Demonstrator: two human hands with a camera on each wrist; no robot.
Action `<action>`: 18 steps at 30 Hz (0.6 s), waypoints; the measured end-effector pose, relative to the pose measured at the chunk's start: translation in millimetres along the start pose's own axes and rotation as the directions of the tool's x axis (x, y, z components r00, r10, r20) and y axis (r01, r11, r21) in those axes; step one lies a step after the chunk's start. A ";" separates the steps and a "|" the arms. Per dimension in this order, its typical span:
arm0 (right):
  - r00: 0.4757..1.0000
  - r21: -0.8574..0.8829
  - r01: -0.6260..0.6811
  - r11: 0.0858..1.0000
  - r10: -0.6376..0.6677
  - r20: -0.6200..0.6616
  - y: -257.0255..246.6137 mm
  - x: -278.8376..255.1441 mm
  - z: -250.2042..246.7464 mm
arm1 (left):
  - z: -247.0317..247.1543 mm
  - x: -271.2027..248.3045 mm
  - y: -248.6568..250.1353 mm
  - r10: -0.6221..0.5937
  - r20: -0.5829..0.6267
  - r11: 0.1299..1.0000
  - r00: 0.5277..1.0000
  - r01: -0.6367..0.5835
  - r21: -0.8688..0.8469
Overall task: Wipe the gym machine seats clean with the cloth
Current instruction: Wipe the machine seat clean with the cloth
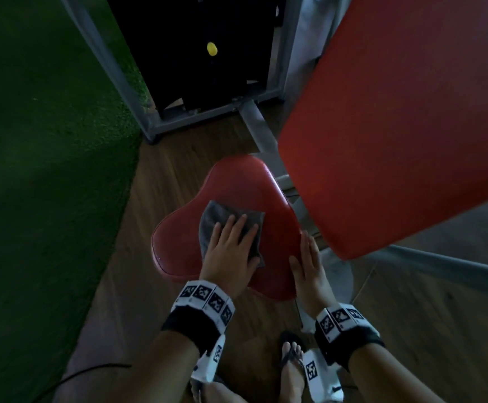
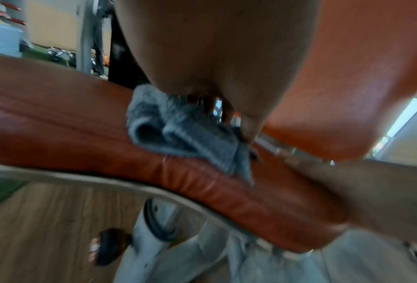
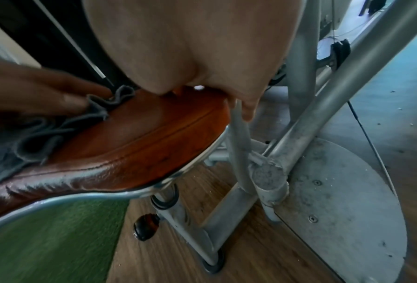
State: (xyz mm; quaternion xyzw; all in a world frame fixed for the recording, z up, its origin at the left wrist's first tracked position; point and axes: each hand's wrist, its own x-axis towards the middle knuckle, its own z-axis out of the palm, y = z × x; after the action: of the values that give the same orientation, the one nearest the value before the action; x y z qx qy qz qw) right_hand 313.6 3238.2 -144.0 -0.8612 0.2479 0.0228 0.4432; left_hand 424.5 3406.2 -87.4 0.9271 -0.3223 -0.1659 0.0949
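Note:
A red padded seat (image 1: 237, 181) of the gym machine stands in the middle of the head view. A grey cloth (image 1: 216, 213) lies on its top. My left hand (image 1: 231, 245) presses flat on the cloth with straight fingers. My right hand (image 1: 306, 266) rests with straight fingers on the seat's right edge, beside the cloth. In the left wrist view the cloth (image 2: 188, 137) bunches under my palm on the seat (image 2: 81, 130). In the right wrist view my right hand (image 3: 202, 57) sits on the seat's (image 3: 154, 137) far rim, with the cloth (image 3: 33, 137) at the left.
A large red back pad (image 1: 397, 112) leans over the seat at the right. The grey metal frame (image 3: 299, 134) and round base plate (image 3: 347, 201) stand under it. A black weight stack with a yellow pin (image 1: 212, 48) is behind. Green turf (image 1: 47, 141) lies left, wood floor around.

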 end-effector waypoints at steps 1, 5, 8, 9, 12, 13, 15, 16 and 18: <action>1.000 0.003 -0.005 1.000 0.005 0.004 -0.7 0.1 0.3 | 5.5 -0.2 -4.7 0.020 0.024 0.998 1.000 -0.021 0.062; 0.999 -0.049 -0.001 0.999 0.004 0.049 1.5 0.2 -3.6 | 11.7 -1.4 -18.5 0.086 0.020 0.984 0.996 -0.088 0.154; 0.998 -0.051 0.009 0.999 -0.005 0.069 4.8 0.2 -6.7 | 4.2 -1.5 -27.5 0.112 0.021 0.975 0.993 -0.114 0.191; 0.997 -0.058 -0.003 0.998 0.007 0.077 4.1 -0.3 -8.6 | 1.5 -1.6 -31.2 0.103 0.029 0.974 0.994 -0.107 0.198; 0.996 -0.086 -0.013 0.996 0.021 0.091 2.5 -1.8 -13.7 | -9.0 -0.7 -42.8 0.015 -0.004 0.986 1.000 -0.014 0.167; 0.995 -0.089 -0.013 0.996 0.022 0.095 2.4 -1.7 -14.0 | -12.4 -2.7 -49.0 -0.031 -0.033 0.987 0.999 0.036 0.159; 0.994 -0.079 0.019 0.997 -0.011 0.108 2.6 -1.6 -12.1 | -19.0 -9.5 -63.3 -0.161 -0.086 0.975 0.983 0.172 0.143; 0.993 -0.062 0.033 0.998 -0.025 0.114 2.3 -1.0 -10.8 | -20.6 -14.4 -71.9 -0.242 -0.112 0.960 0.964 0.255 0.116; 0.995 -0.014 0.031 0.999 -0.030 0.097 0.4 -0.2 -7.7 | -23.2 -28.0 -86.4 -0.445 -0.111 0.896 0.889 0.441 -0.056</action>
State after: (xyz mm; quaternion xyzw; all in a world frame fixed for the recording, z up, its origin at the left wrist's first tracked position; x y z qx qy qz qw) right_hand 311.9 3232.1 -139.5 -0.8660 0.2127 0.0597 0.4485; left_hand 461.3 3492.3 -83.5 0.9830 -0.0937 -0.1317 0.0875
